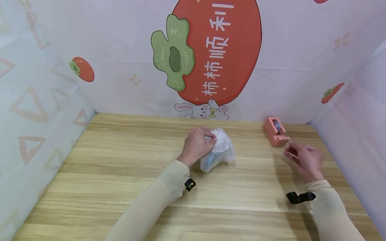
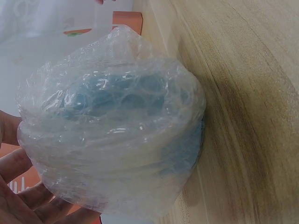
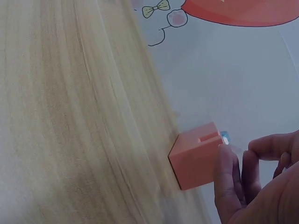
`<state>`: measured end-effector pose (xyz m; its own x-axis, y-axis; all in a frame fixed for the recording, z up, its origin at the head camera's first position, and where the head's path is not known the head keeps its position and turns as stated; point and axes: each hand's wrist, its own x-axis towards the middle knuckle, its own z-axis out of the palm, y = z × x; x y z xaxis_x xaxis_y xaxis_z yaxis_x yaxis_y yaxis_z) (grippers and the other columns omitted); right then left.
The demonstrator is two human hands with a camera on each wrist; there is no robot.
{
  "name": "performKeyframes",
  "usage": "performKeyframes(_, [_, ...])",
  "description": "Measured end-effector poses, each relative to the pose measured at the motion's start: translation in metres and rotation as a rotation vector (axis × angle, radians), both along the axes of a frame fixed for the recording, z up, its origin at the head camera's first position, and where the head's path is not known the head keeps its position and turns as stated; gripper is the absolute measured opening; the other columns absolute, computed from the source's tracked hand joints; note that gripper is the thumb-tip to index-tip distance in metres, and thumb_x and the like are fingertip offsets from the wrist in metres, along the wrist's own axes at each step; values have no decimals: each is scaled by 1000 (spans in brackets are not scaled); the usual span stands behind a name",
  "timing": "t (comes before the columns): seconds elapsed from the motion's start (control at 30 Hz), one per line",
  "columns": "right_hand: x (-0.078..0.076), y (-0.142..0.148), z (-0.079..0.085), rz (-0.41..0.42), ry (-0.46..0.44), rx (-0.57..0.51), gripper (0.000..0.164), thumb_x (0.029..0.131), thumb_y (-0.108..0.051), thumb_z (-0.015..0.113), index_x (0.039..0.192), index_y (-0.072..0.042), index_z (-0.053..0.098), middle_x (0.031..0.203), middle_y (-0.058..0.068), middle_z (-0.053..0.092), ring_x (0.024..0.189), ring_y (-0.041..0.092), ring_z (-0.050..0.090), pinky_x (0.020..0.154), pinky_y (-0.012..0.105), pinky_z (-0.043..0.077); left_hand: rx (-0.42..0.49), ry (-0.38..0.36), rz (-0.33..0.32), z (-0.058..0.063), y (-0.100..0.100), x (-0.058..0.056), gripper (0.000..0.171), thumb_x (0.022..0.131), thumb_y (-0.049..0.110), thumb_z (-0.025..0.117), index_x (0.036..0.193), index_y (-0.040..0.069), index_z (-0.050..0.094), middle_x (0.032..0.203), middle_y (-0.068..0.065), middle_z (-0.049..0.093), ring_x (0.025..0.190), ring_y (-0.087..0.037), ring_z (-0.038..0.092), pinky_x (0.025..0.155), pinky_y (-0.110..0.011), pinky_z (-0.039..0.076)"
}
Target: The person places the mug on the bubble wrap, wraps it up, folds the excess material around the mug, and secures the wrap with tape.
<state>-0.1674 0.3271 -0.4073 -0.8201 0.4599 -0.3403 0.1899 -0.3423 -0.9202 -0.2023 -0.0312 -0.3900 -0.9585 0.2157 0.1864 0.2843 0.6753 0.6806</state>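
Note:
In the head view my left hand pinches the top of a bubble-wrapped bundle on the wooden table. Pale blue shows through the clear wrap; the thing inside is blurred by it. At the far right stands a pink tape dispenser with a roll of tape in it. My right hand is close by its cutter end, fingers bent toward it. In the right wrist view the thumb and a fingertip come together beside the dispenser; I cannot tell whether they hold tape.
The wood-grain table ends at a printed back cloth with a large persimmon and a rabbit. Cloth walls also rise at left and right, the right one near my right hand. Both wrists wear black camera mounts.

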Motion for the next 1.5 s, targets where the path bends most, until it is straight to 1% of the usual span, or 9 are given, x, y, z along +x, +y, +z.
performKeyframes(0.23, [-4,4,-11,110,-126,33,21,95,-5,68,74,-4,70,78,3,70,71,14,70,71,31,61,1,8,4,0,-1,0,13,92,18,73,96,12,83,123,-5,72,117,-27,64,77,-38,56])
performKeyframes(0.37, [-8,9,-16,197,-214,93,17,97,-17,69,83,-7,72,75,2,70,69,13,70,70,31,61,5,11,5,0,-1,-1,13,92,19,73,96,12,83,123,-5,72,116,-27,64,75,-37,56])
performKeyframes(0.5, [-11,12,-20,245,-275,186,35,96,-34,71,104,-1,63,75,1,70,68,11,70,69,29,61,9,10,4,1,-1,-1,13,92,19,72,96,13,83,122,-4,72,116,-26,64,76,-37,56])
performKeyframes(0.67, [-16,13,-20,168,-249,144,63,86,-45,79,121,-1,52,78,-1,71,72,11,72,72,29,61,11,4,10,1,-1,-2,14,92,19,72,97,12,83,123,-3,72,117,-26,64,69,-34,55])
performKeyframes(0.77, [-18,13,-20,124,-210,80,53,82,-40,84,113,-3,61,79,0,72,74,13,73,73,30,60,9,0,12,2,-1,-1,13,92,19,72,97,12,83,124,-3,71,118,-26,63,73,-35,56])
performKeyframes(0.93, [-19,14,-19,83,-131,-45,18,83,-25,85,86,-10,75,79,3,73,74,16,75,73,33,60,5,-6,11,2,0,-1,13,92,18,72,97,12,83,124,-3,71,120,-25,63,84,-41,57])
performKeyframes(1.03, [-18,15,-19,90,-72,-122,10,86,-14,82,82,-7,76,81,5,74,76,18,75,74,34,60,4,-8,11,1,0,-1,13,92,18,72,97,12,83,123,-3,72,120,-25,63,86,-42,57])
performKeyframes(1.2, [-20,15,-19,104,-15,-183,15,89,-5,77,78,-1,68,84,7,74,81,19,75,77,35,60,7,-15,12,1,0,-1,13,92,18,72,97,13,83,123,-3,72,120,-25,63,88,-42,56])
performKeyframes(1.5, [-21,11,-20,93,1,-132,25,88,-7,79,75,-3,58,85,5,72,81,16,74,77,33,60,-4,-22,15,1,1,0,14,92,20,72,98,14,83,125,-3,71,121,-25,62,90,-44,55])
